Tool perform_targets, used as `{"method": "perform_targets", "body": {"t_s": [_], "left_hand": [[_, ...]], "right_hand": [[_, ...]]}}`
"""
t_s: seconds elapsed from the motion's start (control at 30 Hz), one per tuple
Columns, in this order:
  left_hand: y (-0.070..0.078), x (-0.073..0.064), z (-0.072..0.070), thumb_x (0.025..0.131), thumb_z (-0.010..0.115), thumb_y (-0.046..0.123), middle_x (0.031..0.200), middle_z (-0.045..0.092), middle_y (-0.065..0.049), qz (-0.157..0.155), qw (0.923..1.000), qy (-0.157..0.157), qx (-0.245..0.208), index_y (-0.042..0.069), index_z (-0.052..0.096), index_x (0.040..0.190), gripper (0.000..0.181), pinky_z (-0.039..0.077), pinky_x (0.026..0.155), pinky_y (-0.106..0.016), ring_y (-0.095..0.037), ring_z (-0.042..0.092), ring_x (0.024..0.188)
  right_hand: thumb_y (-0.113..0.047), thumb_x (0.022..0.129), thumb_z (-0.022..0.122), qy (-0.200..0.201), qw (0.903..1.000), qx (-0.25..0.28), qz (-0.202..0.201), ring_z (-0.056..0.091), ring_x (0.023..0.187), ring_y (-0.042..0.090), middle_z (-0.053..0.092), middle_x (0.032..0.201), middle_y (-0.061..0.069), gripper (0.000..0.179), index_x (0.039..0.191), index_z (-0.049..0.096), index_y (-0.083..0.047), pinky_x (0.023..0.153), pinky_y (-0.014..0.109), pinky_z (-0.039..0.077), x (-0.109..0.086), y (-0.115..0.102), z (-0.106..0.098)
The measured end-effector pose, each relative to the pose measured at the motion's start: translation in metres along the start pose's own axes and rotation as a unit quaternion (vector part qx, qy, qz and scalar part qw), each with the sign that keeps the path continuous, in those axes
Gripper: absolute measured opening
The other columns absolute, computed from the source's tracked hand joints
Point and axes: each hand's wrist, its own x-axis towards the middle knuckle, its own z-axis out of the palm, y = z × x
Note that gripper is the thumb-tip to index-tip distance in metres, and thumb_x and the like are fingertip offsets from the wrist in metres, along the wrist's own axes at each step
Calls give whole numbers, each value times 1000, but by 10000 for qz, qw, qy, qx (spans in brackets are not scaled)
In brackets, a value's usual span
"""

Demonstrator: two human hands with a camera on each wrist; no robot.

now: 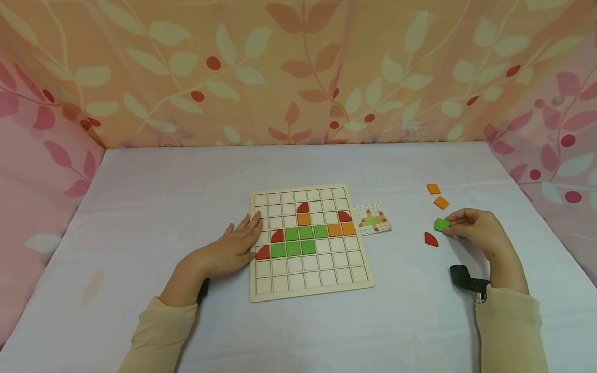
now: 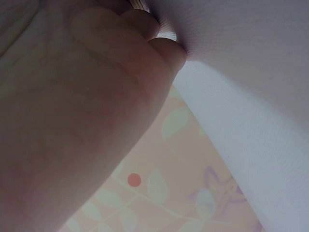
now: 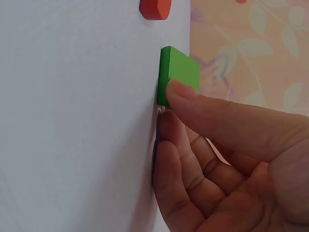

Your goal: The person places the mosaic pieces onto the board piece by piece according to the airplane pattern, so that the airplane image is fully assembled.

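Observation:
At the right, my right hand (image 1: pixel 475 228) pinches a green square tile (image 1: pixel 440 224) between thumb and fingers. In the right wrist view the thumb presses the green tile's (image 3: pixel 183 65) face, close against the white cloth. A red quarter-circle tile (image 1: pixel 431 239) lies just beside it. My left hand (image 1: pixel 226 252) rests with fairly straight fingers at the left edge of a wooden grid board (image 1: pixel 310 285). Red, orange and green tiles (image 1: pixel 293 234) fill several board squares. The left wrist view shows mostly the side of the left hand (image 2: pixel 96 106), fingertips partly hidden.
A small pattern card (image 1: pixel 373 218) touches or nearly touches the board's right edge. Two orange square tiles (image 1: pixel 433 189) lie beyond the right hand. White cloth (image 1: pixel 154 197) covers the table, with leaf-patterned curtains (image 1: pixel 298 72) behind and at both sides.

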Motion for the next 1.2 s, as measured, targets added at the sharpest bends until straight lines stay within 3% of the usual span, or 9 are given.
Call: {"method": "perform_targets", "body": {"t_s": [0.57, 0.83, 1.2], "left_hand": [[0, 1, 1, 98, 46, 13, 157, -5, -17, -15, 10000, 10, -34, -5, 8, 148, 65, -2, 110, -59, -36, -7, 142], [1, -1, -1, 98, 46, 13, 157, -5, -17, -9, 10000, 10, -75, -6, 9, 148, 65, -2, 109, -60, -36, -6, 142], [2, 0, -1, 98, 46, 14, 157, -5, -17, -21, 10000, 39, -62, -5, 9, 148, 65, -2, 109, -60, -36, -6, 142]], "right_hand": [[-19, 85, 71, -90, 9995, 315, -6, 58, 73, -1, 70, 79, -6, 29, 101, 62, 4, 66, 15, 42, 0, -3, 0], [-15, 85, 72, -75, 9974, 702, -156, 61, 70, 1, 69, 77, -7, 7, 91, 68, -14, 64, 14, 46, -2, -8, 0], [-17, 87, 69, -61, 9983, 521, -266, 59, 74, -1, 67, 80, -13, 19, 99, 65, -3, 68, 10, 45, -6, -24, 4]]}}
